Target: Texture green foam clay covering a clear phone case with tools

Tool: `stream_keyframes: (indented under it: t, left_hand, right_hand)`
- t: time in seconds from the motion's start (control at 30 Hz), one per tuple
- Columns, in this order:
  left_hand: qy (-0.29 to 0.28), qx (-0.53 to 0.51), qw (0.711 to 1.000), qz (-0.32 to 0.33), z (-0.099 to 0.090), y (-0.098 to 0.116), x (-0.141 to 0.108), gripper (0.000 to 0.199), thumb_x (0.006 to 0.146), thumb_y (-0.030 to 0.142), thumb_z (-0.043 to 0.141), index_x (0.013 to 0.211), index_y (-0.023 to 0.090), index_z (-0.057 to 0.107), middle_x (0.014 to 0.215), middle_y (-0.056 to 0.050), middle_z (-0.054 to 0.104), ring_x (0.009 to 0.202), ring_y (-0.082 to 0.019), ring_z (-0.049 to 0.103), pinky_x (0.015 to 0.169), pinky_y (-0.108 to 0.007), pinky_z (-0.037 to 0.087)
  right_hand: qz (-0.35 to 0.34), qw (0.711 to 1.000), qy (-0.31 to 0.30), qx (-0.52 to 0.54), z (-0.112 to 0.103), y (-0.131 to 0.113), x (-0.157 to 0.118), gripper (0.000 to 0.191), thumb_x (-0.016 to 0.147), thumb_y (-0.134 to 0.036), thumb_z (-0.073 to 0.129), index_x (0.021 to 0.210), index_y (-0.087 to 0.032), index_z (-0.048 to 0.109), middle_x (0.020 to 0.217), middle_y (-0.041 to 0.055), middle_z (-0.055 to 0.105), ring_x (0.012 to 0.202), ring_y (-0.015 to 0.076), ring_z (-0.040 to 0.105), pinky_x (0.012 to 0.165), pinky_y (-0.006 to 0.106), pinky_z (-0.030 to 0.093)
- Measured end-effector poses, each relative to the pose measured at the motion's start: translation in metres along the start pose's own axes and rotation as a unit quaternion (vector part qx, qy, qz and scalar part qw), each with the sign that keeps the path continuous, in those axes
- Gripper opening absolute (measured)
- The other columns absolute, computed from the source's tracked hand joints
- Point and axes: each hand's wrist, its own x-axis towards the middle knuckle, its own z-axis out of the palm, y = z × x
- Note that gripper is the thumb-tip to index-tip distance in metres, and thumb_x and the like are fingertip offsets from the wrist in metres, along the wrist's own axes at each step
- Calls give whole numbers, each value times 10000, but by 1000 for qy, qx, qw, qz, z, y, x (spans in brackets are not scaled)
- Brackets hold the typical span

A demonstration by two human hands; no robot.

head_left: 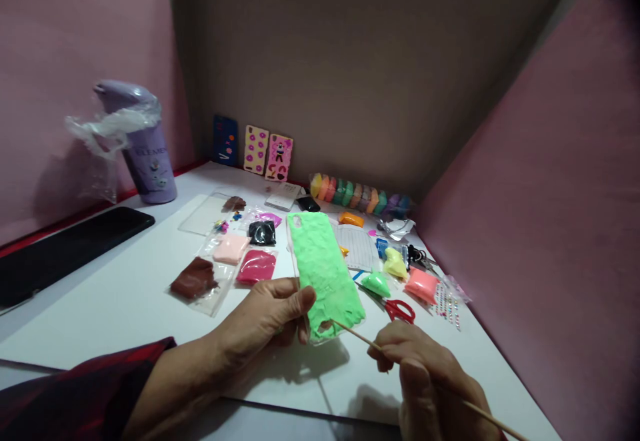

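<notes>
A clear phone case [327,271] coated with bumpy bright green clay is tilted up above the white table. My left hand [265,311] grips its lower left edge, thumb on the green face and fingers behind. In my right hand [430,368] is a thin wooden stick [357,336], pinched between thumb and fingers. Its tip touches the case at a small hole near the lower end. Another opening shows at the top left corner of the case. Just beyond my right hand lie red-handled scissors [399,310] and a packet of green clay [376,284].
Clay packets lie around, including brown [194,278], red [257,267] and coral [423,285]. A black phone [70,251] and purple bottle [153,154] stand left. Decorated cases [257,150] lean at the back near a row of colored clay [357,196]. Pink walls flank the table.
</notes>
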Motion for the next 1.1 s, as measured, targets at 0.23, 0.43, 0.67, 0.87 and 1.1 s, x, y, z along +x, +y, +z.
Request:
stream_keyframes:
  t: [0.23, 0.43, 0.67, 0.87, 1.1]
  left_hand:
    - [6, 6, 1000, -2, 1, 1, -1, 405, 749, 534, 644, 714, 131, 629, 531, -20, 569, 449, -78, 355, 468, -248, 146]
    - [15, 3, 1000, -9, 2, 2, -2, 408, 735, 540, 654, 701, 134, 635, 516, -15, 569, 436, -74, 341, 461, -245, 142]
    - [14, -2, 1000, -3, 1, 2, -1, 408, 739, 534, 653, 652, 138, 605, 507, -12, 567, 415, -66, 344, 447, -243, 136]
    - [17, -8, 1000, -9, 2, 2, -1, 416, 717, 542, 671, 676, 134, 609, 499, -3, 561, 400, -55, 323, 440, -236, 133]
    - [19, -23, 1000, -8, 3, 2, 0, 425, 686, 547, 697, 647, 136, 595, 505, -9, 570, 407, -55, 337, 438, -230, 131]
  right_hand:
    - [-3, 1000, 7, -9, 1, -3, 3, 176, 921, -198, 458, 861, -179, 622, 677, 36, 618, 609, 163, 605, 517, 304, 504]
    - [10, 1000, -3, -9, -1, -3, 1, 181, 918, -177, 454, 843, -174, 619, 678, 38, 611, 638, 166, 610, 555, 316, 511]
    - [16, 1000, 0, -5, -1, -2, -2, 169, 911, -176, 465, 856, -169, 625, 699, 48, 614, 643, 168, 601, 554, 317, 490]
    - [19, 1000, -5, -10, -2, -2, -4, 164, 905, -154, 461, 862, -170, 618, 719, 57, 610, 665, 171, 593, 548, 315, 485]
    - [22, 1000, -1, -7, 0, -2, -3, 176, 906, -161, 460, 852, -173, 627, 710, 50, 613, 642, 165, 594, 539, 309, 485]
